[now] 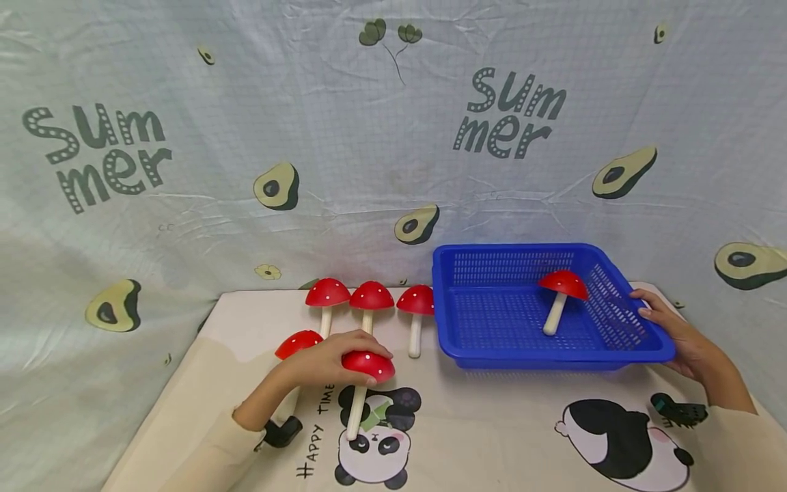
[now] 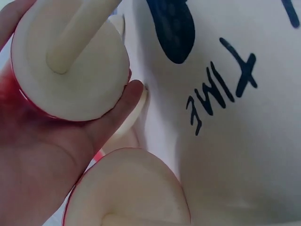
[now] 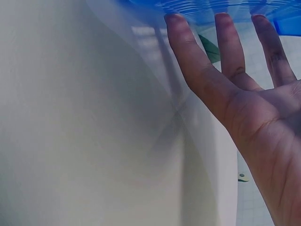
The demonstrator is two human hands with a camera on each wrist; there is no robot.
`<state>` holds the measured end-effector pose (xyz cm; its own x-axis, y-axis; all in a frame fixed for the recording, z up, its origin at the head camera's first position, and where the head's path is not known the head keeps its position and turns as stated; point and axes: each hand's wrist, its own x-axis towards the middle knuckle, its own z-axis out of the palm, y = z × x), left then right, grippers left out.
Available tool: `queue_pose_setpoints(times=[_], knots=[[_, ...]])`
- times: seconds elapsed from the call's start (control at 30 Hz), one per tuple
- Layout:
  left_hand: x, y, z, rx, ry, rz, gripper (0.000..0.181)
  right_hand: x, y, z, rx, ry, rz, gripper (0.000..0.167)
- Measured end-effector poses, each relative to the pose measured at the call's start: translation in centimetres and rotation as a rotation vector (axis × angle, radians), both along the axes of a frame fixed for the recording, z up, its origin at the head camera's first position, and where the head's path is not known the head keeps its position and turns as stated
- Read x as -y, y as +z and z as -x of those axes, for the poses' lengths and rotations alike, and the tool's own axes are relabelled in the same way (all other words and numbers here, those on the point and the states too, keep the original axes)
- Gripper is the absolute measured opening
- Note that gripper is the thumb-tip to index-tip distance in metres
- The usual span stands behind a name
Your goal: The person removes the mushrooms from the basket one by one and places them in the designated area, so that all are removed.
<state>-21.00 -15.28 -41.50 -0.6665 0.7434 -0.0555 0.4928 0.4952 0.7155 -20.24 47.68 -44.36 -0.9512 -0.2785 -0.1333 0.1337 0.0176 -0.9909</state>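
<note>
My left hand (image 1: 335,359) holds a toy mushroom (image 1: 376,367) by its red, white-spotted cap, with the pale stem pointing down toward me. The left wrist view shows the cap's cream underside (image 2: 99,94) between fingers and thumb. Close beside that hand is a second mushroom (image 1: 298,343), partly hidden by the wrist. At the right, my right hand (image 1: 682,342) touches the side of a blue plastic basket (image 1: 504,355). Its fingers (image 3: 228,44) reach out fairly straight against the basket in the right wrist view. One mushroom (image 1: 563,284) leans inside the basket.
Behind the left hand stand a mushroom (image 1: 327,292), another mushroom (image 1: 371,296) and a third mushroom (image 1: 416,301) close to the basket's left side. A printed fabric wall (image 1: 344,137) rises behind the table. Panda drawings mark the pale tablecloth (image 1: 486,437).
</note>
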Motion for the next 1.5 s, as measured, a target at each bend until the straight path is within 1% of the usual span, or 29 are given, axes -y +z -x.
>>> queue_pose_setpoints(times=[0.1, 0.3, 0.5, 0.73, 0.83, 0.93, 1.07, 1.2, 1.3, 1.5], knots=[[0.0, -0.3, 0.1, -0.005, -0.015, 0.025, 0.045, 0.0, 0.0, -0.1, 0.004, -0.005, 0.001, 0.034], [0.0, -0.4, 0.2, -0.016, -0.027, 0.061, 0.044, 0.2, 0.2, 0.0, 0.009, 0.001, 0.027, 0.033], [-0.2, -0.1, 0.2, -0.024, -0.004, 0.07, 0.047, 0.2, 0.2, 0.0, 0.001, 0.016, 0.034, 0.034], [-0.3, 0.1, 0.0, -0.002, 0.032, 0.087, 0.054, 0.2, 0.2, 0.2, -0.009, 0.015, 0.027, 0.034], [-0.2, 0.3, -0.1, -0.019, 0.032, 0.104, 0.055, 0.2, 0.2, 0.2, -0.003, 0.005, 0.016, 0.034], [0.0, 0.8, -0.3, -0.052, 0.032, 0.121, 0.055, 0.2, 0.2, 0.2, -0.001, -0.003, 0.004, 0.034], [0.2, 1.3, -0.7, -0.081, 0.065, 0.147, 0.058, 0.1, 0.2, 0.1, -0.005, -0.002, -0.001, 0.034], [0.4, 1.6, -1.1, -0.078, 0.111, 0.165, 0.061, 0.1, 0.2, 0.1, -0.003, -0.004, 0.002, 0.034], [0.3, 1.6, -1.3, -0.085, 0.141, 0.166, 0.062, 0.1, 0.2, 0.1, 0.004, -0.005, -0.001, 0.033], [-0.1, 1.5, -1.6, -0.125, 0.179, 0.168, 0.062, 0.0, 0.0, 0.1, -0.003, -0.01, -0.038, 0.033]])
